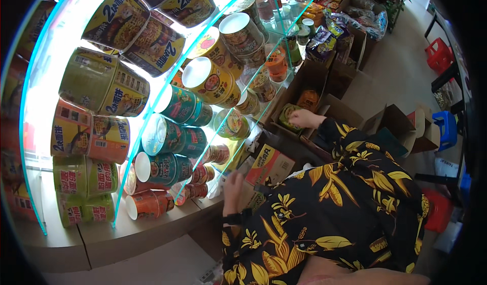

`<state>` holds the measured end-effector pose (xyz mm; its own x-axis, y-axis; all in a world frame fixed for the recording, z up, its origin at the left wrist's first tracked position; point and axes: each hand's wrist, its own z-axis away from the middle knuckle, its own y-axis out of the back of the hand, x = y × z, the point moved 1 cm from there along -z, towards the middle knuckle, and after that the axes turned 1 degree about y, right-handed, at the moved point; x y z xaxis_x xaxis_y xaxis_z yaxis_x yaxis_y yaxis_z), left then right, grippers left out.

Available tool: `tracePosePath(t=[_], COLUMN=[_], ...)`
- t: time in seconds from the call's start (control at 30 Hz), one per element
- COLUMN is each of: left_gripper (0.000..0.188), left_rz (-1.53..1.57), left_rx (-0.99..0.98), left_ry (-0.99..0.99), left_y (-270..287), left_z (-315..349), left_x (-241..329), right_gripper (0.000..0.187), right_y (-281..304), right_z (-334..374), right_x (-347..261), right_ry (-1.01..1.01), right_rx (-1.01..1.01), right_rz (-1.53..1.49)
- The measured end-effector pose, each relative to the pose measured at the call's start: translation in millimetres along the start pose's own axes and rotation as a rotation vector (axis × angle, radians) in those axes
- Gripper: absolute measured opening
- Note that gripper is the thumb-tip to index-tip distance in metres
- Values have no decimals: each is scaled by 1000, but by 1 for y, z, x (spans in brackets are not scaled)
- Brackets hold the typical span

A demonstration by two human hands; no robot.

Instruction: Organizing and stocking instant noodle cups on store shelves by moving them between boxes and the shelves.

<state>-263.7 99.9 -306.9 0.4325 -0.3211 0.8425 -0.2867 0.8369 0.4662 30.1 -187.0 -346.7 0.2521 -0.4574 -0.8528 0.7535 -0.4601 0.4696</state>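
Observation:
My right hand reaches down into an open cardboard box beside the shelf. Its fingers are closed at the edge of a green-and-yellow food packet. An orange packet lies beside that one in the same box. My left hand is raised by the lower shelf, close to a red-and-yellow printed carton. Nothing shows in it, but its fingers are too blurred to make out. Stacked instant noodle cups fill the lit glass shelf on the left.
Larger noodle tubs stand stacked at the far left. More open boxes line the floor at right, with snack bags in boxes farther back. A red stool and a blue stool stand along the right side.

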Motion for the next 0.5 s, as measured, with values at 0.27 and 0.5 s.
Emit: tracePosePath(t=[0.27,0.5], left_gripper=[36,39], left_rz=[99,-161], left_rx=[-243,-320], left_ry=[139,128], left_y=[-11,-14], left_z=[55,76], left_x=[-85,-133], right_gripper=[20,28], right_y=[-49,-83], right_z=[144,250], right_x=[95,86], right_ry=[-626,-834], right_rx=[-166,231], right_rz=[277,-113])
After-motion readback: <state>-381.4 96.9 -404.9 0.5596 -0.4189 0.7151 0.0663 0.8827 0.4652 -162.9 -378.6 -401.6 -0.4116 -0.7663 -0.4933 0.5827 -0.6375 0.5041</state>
